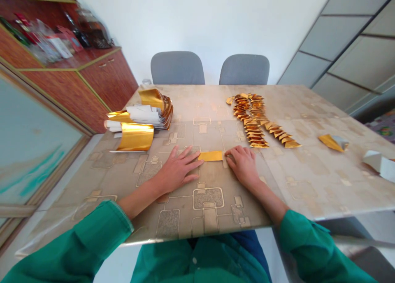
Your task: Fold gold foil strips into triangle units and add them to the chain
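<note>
A folded strip of gold foil paper (211, 156) lies flat on the table in front of me. My left hand (179, 167) is spread open, palm down, its fingertips touching the strip's left end. Just beyond the right end rests my right hand (242, 163), fingers bent loosely and thumb apart, with nothing visible in it. Several folded gold paper pieces (256, 132) stand in overlapping rows farther back on the right. To the left is a thick stack of gold and white paper sheets (145, 116), with a curled gold sheet (135, 136) at its front.
A patterned cloth covers the table (182, 217). Toward the right edge lie a loose gold paper piece (331, 143) and a white folded paper (379, 163). Two grey chairs (178, 68) stand against the far side, and a wooden cabinet (105, 77) is at the left.
</note>
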The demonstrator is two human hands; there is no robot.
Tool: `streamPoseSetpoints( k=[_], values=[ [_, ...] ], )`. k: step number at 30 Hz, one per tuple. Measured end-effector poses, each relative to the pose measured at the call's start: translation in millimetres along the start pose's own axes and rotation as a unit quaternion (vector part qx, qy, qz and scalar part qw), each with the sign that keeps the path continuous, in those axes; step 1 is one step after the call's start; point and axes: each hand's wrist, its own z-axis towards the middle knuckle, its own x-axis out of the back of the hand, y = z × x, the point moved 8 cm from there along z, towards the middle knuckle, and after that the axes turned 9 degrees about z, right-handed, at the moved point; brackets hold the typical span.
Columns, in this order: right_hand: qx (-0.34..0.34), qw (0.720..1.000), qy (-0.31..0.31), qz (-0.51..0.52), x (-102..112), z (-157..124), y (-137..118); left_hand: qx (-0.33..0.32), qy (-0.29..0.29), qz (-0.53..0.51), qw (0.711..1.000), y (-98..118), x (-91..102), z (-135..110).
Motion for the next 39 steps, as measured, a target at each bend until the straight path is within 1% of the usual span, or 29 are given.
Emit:
streamPoseSetpoints(
  k=[2,4,7,9,11,14,18,22,25,28,31,33,35,39],
  values=[
    [0.01,1.0,0.006,0.011,4.1,0.7,4.2,-0.004,0.002,0.0,1.0,-0.8,-2.8,-2.2],
    [0.027,0.999,0.012,0.035,5.7,4.1,3.2,0.0,0.007,-0.007,1.0,-0.9,-3.6,-1.1],
    [0.083,0.995,-0.006,0.063,-0.2,12.9,-10.8,0.014,0.034,-0.027,0.999,2.0,2.1,8.1],
    [0.105,0.993,-0.023,0.048,-6.6,18.4,-19.0,0.039,0.057,-0.045,0.997,2.7,7.4,16.8],
    [0.107,0.993,-0.031,0.038,-10.4,21.7,-22.6,0.076,0.077,-0.061,0.992,0.0,11.0,24.3],
    [0.107,0.993,-0.015,0.042,-7.3,22.1,-24.1,0.11,0.105,-0.072,0.986,-4.0,13.8,30.3],
    [0.142,0.989,0.019,0.041,3.4,17.8,-30.7,0.104,0.14,-0.062,0.983,-4.3,18.8,30.0],
    [0.168,0.984,0.038,0.047,11.7,11.7,-37.2,0.089,0.168,-0.027,0.981,2.3,28.0,25.3],
    [0.189,0.98,0.006,0.053,9.1,6.2,-41.3,0.073,0.167,0.001,0.983,11.2,30.6,22.7],
    [0.196,0.979,-0.025,0.051,4.7,2.8,-41.1,0.061,0.15,0.005,0.987,17.4,27.6,21.0],
    [0.185,0.981,-0.029,0.047,3.7,2.8,-37.1,0.079,0.127,0.012,0.989,15.1,24.3,18.9],
    [0.181,0.981,-0.044,0.047,1.3,3.1,-35.4,0.088,0.119,0.017,0.989,13.6,24.8,17.7],
    [0.175,0.982,-0.061,0.047,-1.4,3.3,-34.4,0.088,0.128,0.021,0.988,15.1,29.2,17.5],
    [0.168,0.982,-0.072,0.045,-3.8,4.2,-35.5,0.071,0.18,0.017,0.981,25.3,41.0,20.9]
  ],
)
